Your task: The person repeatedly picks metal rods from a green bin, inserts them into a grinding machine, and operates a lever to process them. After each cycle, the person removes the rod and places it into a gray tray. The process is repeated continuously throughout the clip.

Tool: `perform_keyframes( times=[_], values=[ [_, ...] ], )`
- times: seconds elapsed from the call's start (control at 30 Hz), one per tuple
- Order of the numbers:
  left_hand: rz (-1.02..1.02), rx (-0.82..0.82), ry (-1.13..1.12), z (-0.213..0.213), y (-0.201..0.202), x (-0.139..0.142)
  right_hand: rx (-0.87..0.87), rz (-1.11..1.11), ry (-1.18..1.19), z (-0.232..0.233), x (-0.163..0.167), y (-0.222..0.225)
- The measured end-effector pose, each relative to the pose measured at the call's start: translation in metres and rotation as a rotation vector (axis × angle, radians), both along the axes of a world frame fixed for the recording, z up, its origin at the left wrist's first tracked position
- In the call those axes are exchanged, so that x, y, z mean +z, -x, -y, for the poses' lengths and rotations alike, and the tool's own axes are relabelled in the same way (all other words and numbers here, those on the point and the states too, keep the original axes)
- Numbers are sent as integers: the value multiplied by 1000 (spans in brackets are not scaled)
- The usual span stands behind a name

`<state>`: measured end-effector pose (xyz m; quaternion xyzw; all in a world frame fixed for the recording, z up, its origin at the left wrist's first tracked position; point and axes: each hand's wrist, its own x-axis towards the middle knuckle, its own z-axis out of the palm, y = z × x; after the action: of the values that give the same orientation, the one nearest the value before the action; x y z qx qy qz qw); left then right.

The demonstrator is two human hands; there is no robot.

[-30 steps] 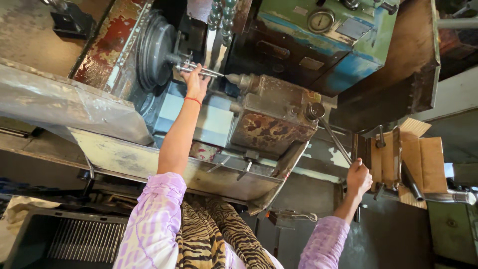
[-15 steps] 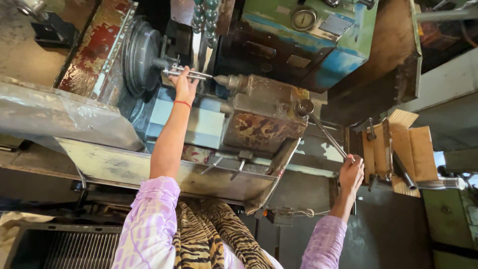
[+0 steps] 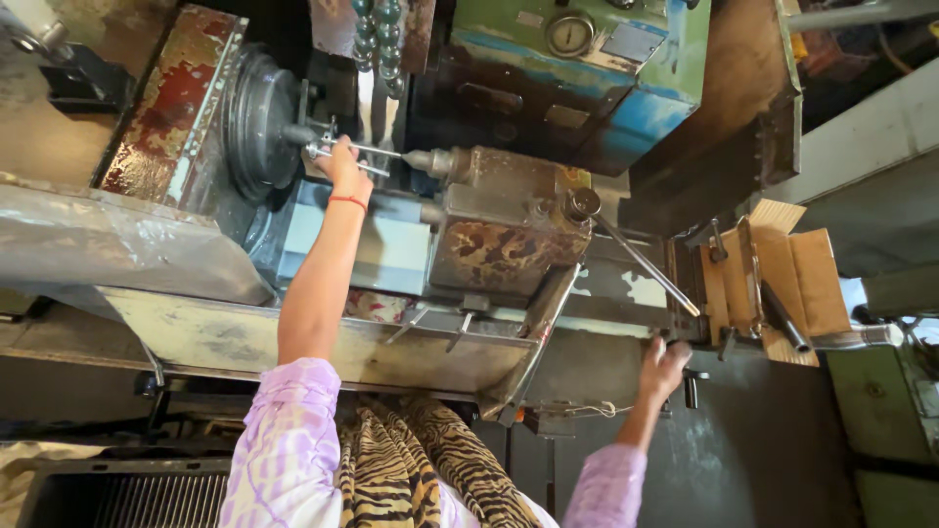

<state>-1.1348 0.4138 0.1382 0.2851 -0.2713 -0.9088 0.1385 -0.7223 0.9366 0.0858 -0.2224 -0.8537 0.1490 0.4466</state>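
a: left hand (image 3: 339,164) is up at the far left of the lathe, fingers closed around a thin metal rod (image 3: 377,150) that runs between the dark round chuck (image 3: 256,125) and the pointed centre of the tailstock (image 3: 504,223).

b: and the right hand (image 3: 662,366)?

a: low and near on the right, reaching up at a handle just below the long steel lever (image 3: 646,262). it looks curled on something there, but whether it's truly gripping, i cannot tell from this angle.

b: how would that rod handle?

a: slim, stiff steel by the look of it, light enough for one hand. probably oily around a machine like this, so slippery. i'd judge the bare middle stretch the place to take it, clear of the chuck face and the sharp centre, which is about where the fingers sit.

b: anything else about?

a: a torn cardboard box (image 3: 782,284) on the right, and a striped cloth (image 3: 430,469) near the lilac sleeves.
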Motion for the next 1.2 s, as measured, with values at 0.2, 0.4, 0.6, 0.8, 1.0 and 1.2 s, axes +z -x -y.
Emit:
perform_keyframes(
  times=[0.2, 0.4, 0.6, 0.8, 1.0, 1.2],
  values=[
    [-532, -108, 169, 8, -84, 81, -317, -463, 1412, 129, -146, -116],
    [-465, -411, 667, 59, -269, 103, -128, -478, 1860, 165, -169, -151],
    [-198, -514, 763, 135, -379, 45, -299, -245, 1842, 181, -146, -168],
    [-71, -331, 1558, 214, -467, -6, 52, -12, 1539, 287, -143, -148],
    [-47, -227, 1494, 253, -526, -32, 1027, 654, 1413, 514, -81, -113],
    [-33, -74, 741, 262, -550, -59, 1493, 689, 1487, 638, -8, -119]
  ],
)
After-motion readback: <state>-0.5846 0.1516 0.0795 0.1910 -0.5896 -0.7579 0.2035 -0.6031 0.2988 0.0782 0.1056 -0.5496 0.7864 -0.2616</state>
